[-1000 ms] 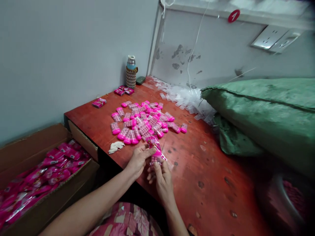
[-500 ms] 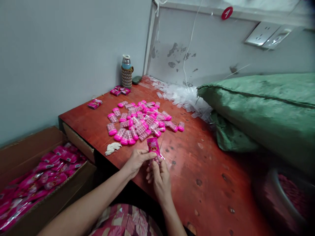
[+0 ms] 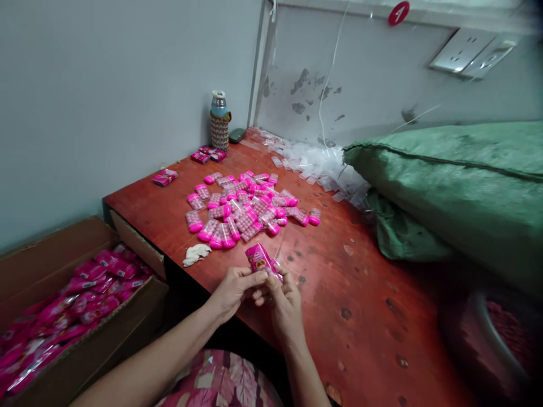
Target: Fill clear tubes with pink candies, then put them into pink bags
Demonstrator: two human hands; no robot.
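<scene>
Between my two hands is a small pink printed packet (image 3: 259,258), tilted to the left above the table's near edge. My left hand (image 3: 238,289) pinches its lower left side with thumb and fingers. On the other side my right hand (image 3: 285,299) is closed on its lower right part, and my fingers hide that end. Just beyond lies a loose heap of small clear boxes of pink beads with bright pink caps (image 3: 244,212). A crumpled white cloth or glove (image 3: 197,254) rests left of the heap.
The red table (image 3: 339,282) carries clear plastic pieces (image 3: 322,167), a green sack (image 3: 445,186), a bottle in a knitted sleeve (image 3: 219,127) and flat pink packets (image 3: 164,177). A cardboard box (image 3: 139,299) of pink packets stands left; a blurred tub (image 3: 487,328) sits right.
The packet has tipped from nearly upright to leaning left. My right hand has shifted slightly right and closed further round its lower end. The view has turned a little.
</scene>
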